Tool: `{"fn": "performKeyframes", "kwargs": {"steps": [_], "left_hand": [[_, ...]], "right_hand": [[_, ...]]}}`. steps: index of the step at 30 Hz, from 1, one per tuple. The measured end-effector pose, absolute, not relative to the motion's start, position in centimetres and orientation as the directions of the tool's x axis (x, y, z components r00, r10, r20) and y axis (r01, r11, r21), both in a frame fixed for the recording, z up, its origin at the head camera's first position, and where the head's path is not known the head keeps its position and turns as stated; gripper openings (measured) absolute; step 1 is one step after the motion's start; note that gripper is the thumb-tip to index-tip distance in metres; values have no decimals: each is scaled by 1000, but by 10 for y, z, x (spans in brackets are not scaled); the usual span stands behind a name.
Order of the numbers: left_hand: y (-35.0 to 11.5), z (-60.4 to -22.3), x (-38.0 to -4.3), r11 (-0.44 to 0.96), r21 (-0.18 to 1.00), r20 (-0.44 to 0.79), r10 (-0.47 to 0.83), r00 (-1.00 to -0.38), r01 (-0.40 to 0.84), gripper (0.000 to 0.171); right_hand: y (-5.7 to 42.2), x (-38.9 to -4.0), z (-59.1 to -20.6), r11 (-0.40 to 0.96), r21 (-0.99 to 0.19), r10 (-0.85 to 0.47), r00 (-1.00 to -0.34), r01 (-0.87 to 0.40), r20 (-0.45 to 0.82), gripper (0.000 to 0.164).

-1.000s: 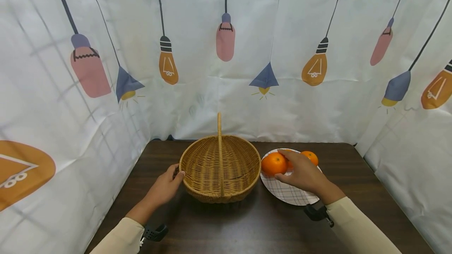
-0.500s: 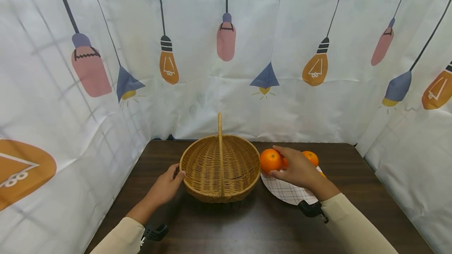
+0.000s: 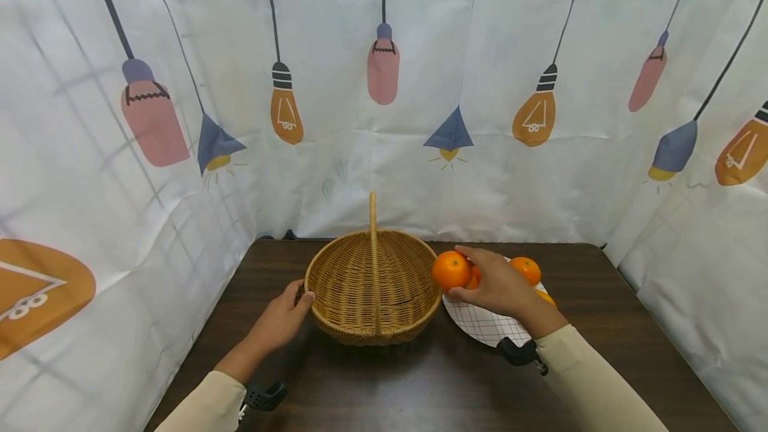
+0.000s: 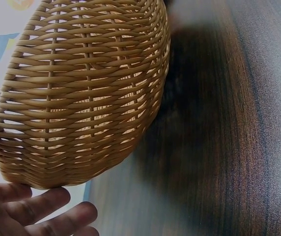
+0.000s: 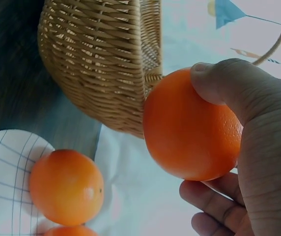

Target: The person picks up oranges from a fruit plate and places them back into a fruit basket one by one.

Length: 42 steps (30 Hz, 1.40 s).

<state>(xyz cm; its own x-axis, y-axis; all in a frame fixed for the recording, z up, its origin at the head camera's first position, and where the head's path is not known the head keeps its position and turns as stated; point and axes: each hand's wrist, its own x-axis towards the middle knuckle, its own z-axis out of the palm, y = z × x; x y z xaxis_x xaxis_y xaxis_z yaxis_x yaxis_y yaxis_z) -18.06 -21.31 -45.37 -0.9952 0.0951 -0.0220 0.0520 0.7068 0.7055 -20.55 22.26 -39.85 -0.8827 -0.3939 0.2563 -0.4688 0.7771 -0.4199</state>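
Observation:
A wicker basket [image 3: 342, 285] with a tall arched handle [image 3: 375, 252] stands mid-table, nothing visible inside it. My left hand [image 3: 281, 317] grips its left rim; in the left wrist view the thumb lies at the rim and the fingers [image 4: 37, 205] reach around the basket's outer side. An orange [image 3: 451, 270] is held in my right hand [image 3: 501, 285], raised beside the basket's right rim. In the right wrist view, the thumb presses on this orange [image 5: 187, 130], with fingers on its other side and the basket [image 5: 96, 59] just beyond it.
A white checked plate [image 3: 480, 322] sits right of the basket, partly hidden by my right hand. Other oranges [image 3: 525, 271] lie on it. The dark wooden table [image 3: 390, 392] is bordered by a white curtain [image 3: 336, 172] printed with lamps.
My right hand has lifted the orange off the plate and moved it left, up to the basket's right rim. The left hand and basket have stayed in place.

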Motion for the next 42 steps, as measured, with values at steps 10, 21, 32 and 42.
{"fn": "performKeyframes", "kwargs": {"steps": [10, 21, 32, 42], "left_hand": [[-214, -454, -180, 706, 707, -32, 98, -995, 47, 63], [-214, -455, -180, 698, 715, -27, 98, -995, 50, 61], [-212, -454, -178, 705, 706, -3, 98, -995, 67, 60], [-212, -456, -178, 701, 711, -7, 98, -995, 63, 61]], "right_hand": [[212, -207, -397, 778, -422, -398, -885, -465, 240, 90], [202, -210, -395, 773, -394, -425, -867, -497, 259, 89], [191, -214, -396, 752, -438, -436, -870, -492, 230, 89], [180, -215, -400, 749, -454, -439, -875, -482, 204, 88]]}}
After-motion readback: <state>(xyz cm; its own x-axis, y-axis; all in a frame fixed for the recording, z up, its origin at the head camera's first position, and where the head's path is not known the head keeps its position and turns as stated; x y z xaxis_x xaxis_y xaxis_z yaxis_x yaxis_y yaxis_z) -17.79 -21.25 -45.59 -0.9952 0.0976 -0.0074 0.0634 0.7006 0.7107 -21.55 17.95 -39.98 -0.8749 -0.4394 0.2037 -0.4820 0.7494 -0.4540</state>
